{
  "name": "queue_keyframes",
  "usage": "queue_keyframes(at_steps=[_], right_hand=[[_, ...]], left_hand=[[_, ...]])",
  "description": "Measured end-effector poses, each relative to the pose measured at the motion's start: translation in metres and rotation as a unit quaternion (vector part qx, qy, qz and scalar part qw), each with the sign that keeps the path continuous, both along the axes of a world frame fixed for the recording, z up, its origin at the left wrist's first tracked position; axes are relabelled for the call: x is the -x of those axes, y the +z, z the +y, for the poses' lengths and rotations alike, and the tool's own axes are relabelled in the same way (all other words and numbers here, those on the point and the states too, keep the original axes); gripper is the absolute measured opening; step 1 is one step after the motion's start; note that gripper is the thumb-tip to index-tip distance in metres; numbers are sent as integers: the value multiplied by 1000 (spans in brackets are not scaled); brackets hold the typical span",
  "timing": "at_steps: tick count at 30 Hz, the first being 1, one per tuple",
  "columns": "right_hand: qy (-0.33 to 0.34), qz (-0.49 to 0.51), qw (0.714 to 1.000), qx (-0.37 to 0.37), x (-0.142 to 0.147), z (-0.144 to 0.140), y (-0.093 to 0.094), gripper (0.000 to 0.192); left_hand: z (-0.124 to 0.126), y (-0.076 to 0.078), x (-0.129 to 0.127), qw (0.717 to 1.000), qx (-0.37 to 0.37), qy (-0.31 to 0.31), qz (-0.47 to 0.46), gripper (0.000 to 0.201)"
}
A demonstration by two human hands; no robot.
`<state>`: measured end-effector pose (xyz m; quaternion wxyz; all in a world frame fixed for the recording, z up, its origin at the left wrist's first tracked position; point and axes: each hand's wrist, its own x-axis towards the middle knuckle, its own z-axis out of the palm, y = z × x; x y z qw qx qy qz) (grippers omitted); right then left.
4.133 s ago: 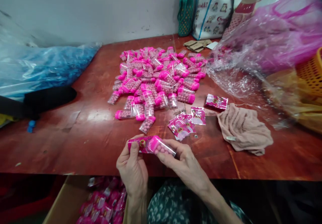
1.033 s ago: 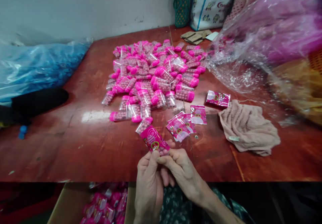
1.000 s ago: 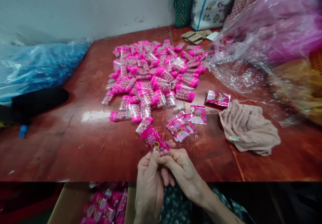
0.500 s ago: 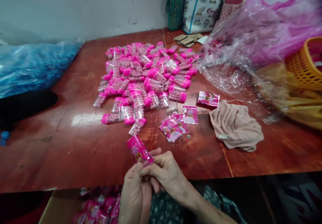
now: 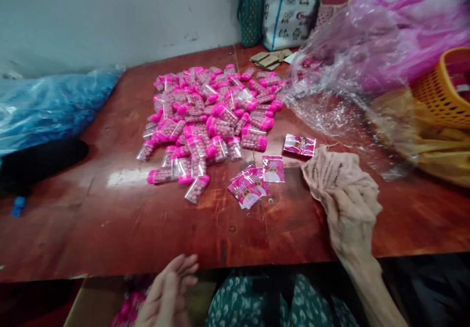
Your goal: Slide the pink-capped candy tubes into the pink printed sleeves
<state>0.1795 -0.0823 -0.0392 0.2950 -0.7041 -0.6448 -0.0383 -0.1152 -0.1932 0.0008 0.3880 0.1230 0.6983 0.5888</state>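
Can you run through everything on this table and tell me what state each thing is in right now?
Right hand: pressed on the pink cloth, which is crumpled.
Left hand: open, holding nothing, below the table edge.
Candy tubes: capped, heaped.
Label packets: loose, overlapping.
Clear plastic bag: open, rumpled.
Cardboard box: open.

A packing workshop: candy tubes [image 5: 216,116] heaped on a worktable [image 5: 110,209]

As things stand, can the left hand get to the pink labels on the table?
Probably yes: the left hand is open below the table edge, and only bare wood lies between it and the labels.
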Motion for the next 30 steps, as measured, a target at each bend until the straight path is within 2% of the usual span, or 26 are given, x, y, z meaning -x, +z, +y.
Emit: queue_keyframes(at_steps=[2, 3, 4, 5, 6, 8, 10, 13, 14, 16, 19, 21, 23, 25, 26, 27, 29, 30], right_hand=[[9, 34, 999, 3, -1, 0, 3, 33], [18, 70, 997, 7, -2, -2, 6, 33], [22, 118, 993, 6, -4, -4, 9, 32], [22, 167, 986, 5, -6, -8, 12, 31], [13, 204, 979, 2, -8, -12, 14, 29], [-27, 209, 978, -4, -12, -21, 15, 32], [-58, 142, 988, -6, -15, -27, 12, 35], [-76, 75, 994, -8, -21, -24, 7, 33], [-82, 74, 994, -12, -24, -19, 5, 31], [-94, 81, 992, -21, -32, -8, 4, 30], [-91, 71, 993, -20, -43, 7, 5, 36], [-80, 52, 995, -24, -45, 11, 8, 34], [-93, 23, 993, -70, -40, 9, 14, 27], [-111, 0, 985, -135, -24, 4, 23, 21], [-104, 2, 983, -149, -13, 3, 28, 19], [-74, 7, 983, -169, 0, 2, 33, 17], [10, 49, 987, -154, 32, 2, 40, 17], [60, 80, 988, -117, 49, 3, 42, 18]], left_hand=[[33, 13, -46, 994, -33, -92, 56, 20], [49, 18, -69, 981, -61, -160, 90, 14], [65, 21, -92, 957, -89, -249, 119, 12], [79, 22, -113, 921, -115, -344, 144, 17], [92, 20, -134, 885, -144, -403, 185, 23], [111, 11, -170, 789, -183, -503, 301, 31], [125, -2, -196, 688, -206, -560, 412, 26], [139, -16, -215, 632, -223, -582, 460, 22], [144, -19, -218, 626, -218, -583, 470, 22], [152, -23, -222, 620, -207, -582, 484, 24], [162, -25, -228, 629, -203, -576, 481, 24], [161, -24, -230, 640, -200, -567, 478, 28], [155, -18, -220, 662, -204, -551, 466, 34], [145, -9, -192, 696, -226, -513, 449, 33], [140, -4, -170, 721, -237, -471, 450, 29], [135, 0, -145, 750, -240, -407, 462, 24], [129, 4, -88, 805, -181, -238, 513, 17], [128, 4, -60, 805, -136, -170, 552, 17]])
